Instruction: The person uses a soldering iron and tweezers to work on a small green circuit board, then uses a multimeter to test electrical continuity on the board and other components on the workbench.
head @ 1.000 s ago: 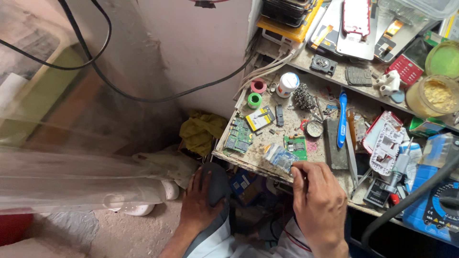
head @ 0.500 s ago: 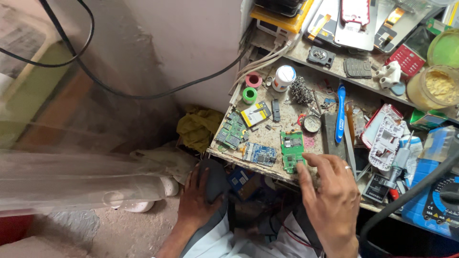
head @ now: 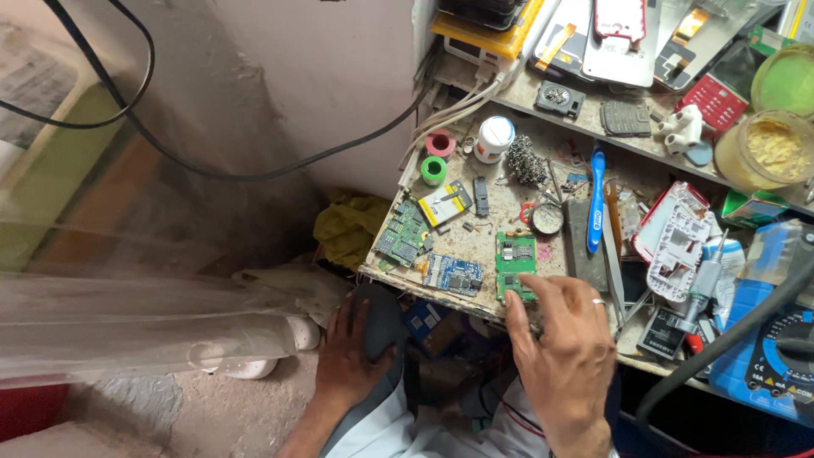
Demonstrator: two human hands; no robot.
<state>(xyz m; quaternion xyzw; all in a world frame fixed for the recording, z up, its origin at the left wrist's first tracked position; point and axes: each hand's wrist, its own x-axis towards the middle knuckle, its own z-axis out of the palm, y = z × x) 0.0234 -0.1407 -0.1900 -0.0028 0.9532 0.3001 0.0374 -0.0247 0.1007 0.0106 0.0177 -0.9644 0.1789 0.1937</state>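
The right hand (head: 564, 352), fingers loosely spread, touches the green circuit board (head: 515, 267) lying beside the blue circuit board (head: 453, 274) on the surface (head: 496, 225), while the left hand (head: 356, 352) cups a dark knee (head: 381, 318) below that board.

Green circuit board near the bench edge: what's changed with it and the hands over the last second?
The right hand has slid the green circuit board up the bench, away from the edge, and rests its fingertips on the board's near end. One second ago that hand was bunched at the edge. The left hand stays on the dark rounded object below; the blue board hasn't moved.
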